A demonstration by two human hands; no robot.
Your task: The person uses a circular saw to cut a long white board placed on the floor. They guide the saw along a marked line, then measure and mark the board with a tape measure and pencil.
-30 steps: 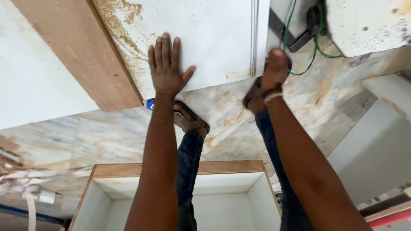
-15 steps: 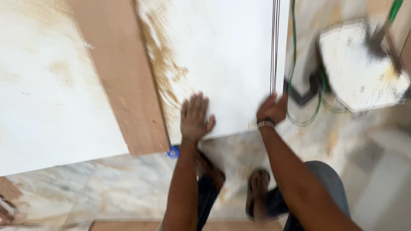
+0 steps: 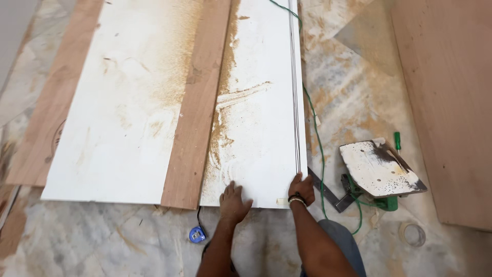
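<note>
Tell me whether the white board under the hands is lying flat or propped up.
Flat. The white board lies on the floor, sawdust resting on it, left hand pressed on top.

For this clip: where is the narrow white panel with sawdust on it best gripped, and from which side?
Probably at its near short edge, from the person's side: the white panel lies flat with that end free. The left hand rests there and the right hand sits at its near right corner.
</note>
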